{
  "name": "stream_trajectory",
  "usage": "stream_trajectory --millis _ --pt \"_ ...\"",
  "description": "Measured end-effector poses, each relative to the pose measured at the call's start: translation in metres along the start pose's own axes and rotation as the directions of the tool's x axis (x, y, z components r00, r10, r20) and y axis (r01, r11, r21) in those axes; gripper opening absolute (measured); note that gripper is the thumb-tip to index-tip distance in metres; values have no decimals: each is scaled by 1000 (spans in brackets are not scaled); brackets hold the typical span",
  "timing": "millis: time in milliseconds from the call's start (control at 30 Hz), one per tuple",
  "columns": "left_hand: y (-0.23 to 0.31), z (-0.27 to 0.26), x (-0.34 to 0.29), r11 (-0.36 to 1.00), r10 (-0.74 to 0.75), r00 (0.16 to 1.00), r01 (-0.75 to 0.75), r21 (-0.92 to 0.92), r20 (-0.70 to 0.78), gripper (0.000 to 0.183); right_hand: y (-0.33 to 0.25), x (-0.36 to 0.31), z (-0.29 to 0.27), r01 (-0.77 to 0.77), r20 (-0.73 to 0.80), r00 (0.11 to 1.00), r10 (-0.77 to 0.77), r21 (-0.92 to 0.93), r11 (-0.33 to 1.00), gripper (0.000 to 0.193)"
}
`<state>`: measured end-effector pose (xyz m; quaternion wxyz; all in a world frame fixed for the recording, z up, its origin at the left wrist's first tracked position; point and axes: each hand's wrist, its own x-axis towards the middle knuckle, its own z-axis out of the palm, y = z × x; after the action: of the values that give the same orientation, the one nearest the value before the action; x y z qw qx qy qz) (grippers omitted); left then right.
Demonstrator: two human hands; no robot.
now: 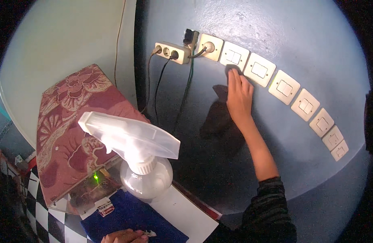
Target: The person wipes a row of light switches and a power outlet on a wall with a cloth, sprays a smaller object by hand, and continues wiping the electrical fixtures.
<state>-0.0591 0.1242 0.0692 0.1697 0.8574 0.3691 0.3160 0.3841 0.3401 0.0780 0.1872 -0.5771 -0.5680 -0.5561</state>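
My right hand (240, 91) reaches up to the wall, its fingers pressed together over a small dark pad (232, 68). The pad touches the lower edge of a cream light switch (234, 55), the second plate in the row. Only part of the pad shows past my fingertips. At the lower edge my left hand (123, 236) rests with curled fingers on a folded blue cloth (140, 214). A small whitish scrap (150, 233) lies at its fingertips; whether they grip it is unclear. Beyond the cloth stands a clear spray bottle (147, 180) with a white trigger head.
More switch plates (284, 87) curve down the wall to the right. A plugged socket (211, 46) and a power strip (170, 52) with hanging cords (157, 93) are on the left. A patterned maroon cloth (81, 109) covers something beside the white tabletop (190, 214).
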Motion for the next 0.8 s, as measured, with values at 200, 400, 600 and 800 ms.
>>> stream_trajectory --millis 200,400,600,800 --pt "1 -1 2 1000 21 1000 -21 4 8 45 8 -1 -6 -141 -64 987 147 81 987 52" --pt "0 -1 1 1000 10 1000 -10 -6 19 44 7 -10 3 -58 -15 998 57 -57 997 46" --pt "2 -1 2 1000 14 1000 -14 -5 21 45 1 17 15 96 -34 994 -100 -96 991 41" --pt "4 1 2 1000 -22 999 21 -12 -24 43 -2 15 15 93 -62 993 -97 -68 993 43"
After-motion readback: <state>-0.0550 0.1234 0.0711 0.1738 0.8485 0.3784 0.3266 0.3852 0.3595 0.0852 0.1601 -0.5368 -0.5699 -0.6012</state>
